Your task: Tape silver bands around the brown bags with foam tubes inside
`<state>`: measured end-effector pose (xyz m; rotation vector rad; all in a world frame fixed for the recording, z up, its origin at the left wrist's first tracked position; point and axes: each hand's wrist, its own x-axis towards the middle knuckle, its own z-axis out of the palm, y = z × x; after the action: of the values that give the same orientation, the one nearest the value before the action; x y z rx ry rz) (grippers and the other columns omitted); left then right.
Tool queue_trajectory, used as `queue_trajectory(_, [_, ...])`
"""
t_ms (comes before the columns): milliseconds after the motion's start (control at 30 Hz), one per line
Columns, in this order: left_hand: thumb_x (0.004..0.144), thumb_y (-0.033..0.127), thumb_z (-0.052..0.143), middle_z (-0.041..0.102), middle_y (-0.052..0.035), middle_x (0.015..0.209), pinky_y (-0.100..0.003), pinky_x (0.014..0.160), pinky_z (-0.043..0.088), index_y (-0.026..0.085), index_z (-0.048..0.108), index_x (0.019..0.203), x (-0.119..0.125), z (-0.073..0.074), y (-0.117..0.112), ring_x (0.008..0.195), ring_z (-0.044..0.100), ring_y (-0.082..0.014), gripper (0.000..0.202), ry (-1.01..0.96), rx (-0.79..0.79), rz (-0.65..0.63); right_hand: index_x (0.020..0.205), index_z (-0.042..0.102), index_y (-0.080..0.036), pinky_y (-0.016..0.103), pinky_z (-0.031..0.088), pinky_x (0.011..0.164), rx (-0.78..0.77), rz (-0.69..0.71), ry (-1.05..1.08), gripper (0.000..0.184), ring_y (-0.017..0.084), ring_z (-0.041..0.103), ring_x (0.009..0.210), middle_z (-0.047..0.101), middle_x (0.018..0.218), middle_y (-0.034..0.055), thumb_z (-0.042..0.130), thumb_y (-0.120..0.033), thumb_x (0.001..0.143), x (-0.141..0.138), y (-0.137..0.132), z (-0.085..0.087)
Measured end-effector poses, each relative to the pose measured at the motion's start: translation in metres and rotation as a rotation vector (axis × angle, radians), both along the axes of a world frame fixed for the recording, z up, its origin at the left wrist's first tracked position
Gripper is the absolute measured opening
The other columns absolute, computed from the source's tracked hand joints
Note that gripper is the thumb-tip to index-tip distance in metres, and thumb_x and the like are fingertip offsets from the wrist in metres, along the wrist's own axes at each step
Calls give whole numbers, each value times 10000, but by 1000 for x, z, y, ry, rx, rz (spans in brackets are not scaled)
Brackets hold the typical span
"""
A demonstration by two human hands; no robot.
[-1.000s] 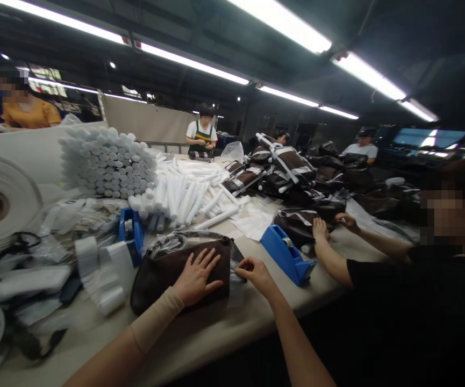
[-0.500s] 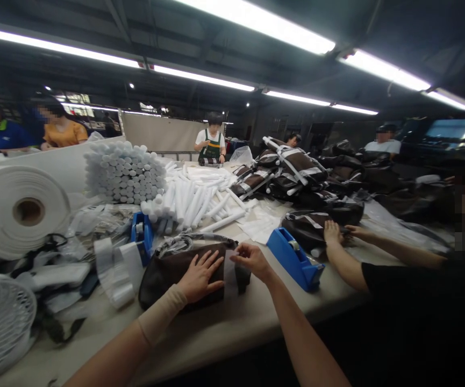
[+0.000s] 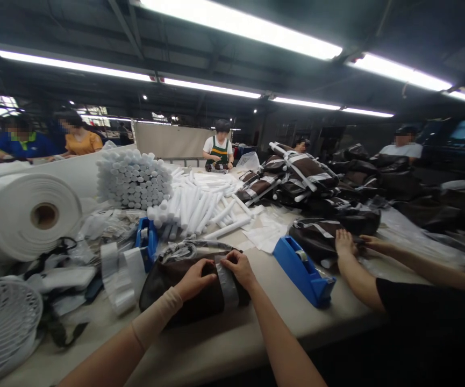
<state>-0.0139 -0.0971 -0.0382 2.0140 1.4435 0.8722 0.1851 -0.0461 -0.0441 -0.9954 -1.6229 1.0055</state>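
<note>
My left hand (image 3: 195, 277) grips the brown bag's (image 3: 176, 293) far edge. My right hand (image 3: 238, 267) pinches the pale strip (image 3: 228, 285), seemingly laid across but not yet fastened.

2 tape dispensers (image 3: 303, 271) (image 3: 147, 243), 1 fan (image 3: 2, 322), 1 roll (image 3: 10, 215)
</note>
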Motion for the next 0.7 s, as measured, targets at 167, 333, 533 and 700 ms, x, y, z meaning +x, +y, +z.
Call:
queue_trajectory(167, [801, 249, 695, 681, -51, 868, -313, 734, 549, 138, 636, 966, -8, 20, 63, 781, 658, -183, 207, 109, -81, 158, 706, 600, -178, 266, 430, 631, -4, -14, -21, 325, 138, 522, 632, 581, 652, -22, 755, -462, 677, -2, 6, -5])
queue_trajectory(333, [891, 323, 648, 640, -47, 985, -351, 777, 542, 134, 622, 997, 4, 25, 105, 853, 624, -161, 218, 197, -7, 269, 719, 605, -182, 279, 447, 664, 19, -41, -63, 309, 151, 541, 662, 604, 677, -9, 749, -453, 682, 2, 6, -4])
queue_trajectory(533, [864, 226, 647, 658, -56, 938, -348, 851, 491, 160, 701, 882, 11, 18, 101, 899, 597, -180, 88, 179, 219, 230, 710, 615, -187, 291, 464, 682, 48, -78, -97, 288, 165, 561, 676, 623, 697, 6, 744, -444, 688, 2, 4, -3])
queue_trajectory(700, [823, 259, 692, 635, -24, 764, -327, 859, 465, 189, 725, 747, 12, 26, 96, 855, 581, -183, 109, 116, 388, 141, 687, 623, -191, 320, 458, 785, 87, -168, -141, 225, 189, 570, 776, 615, 782, 28, 765, -364, 671, -3, 0, -2])
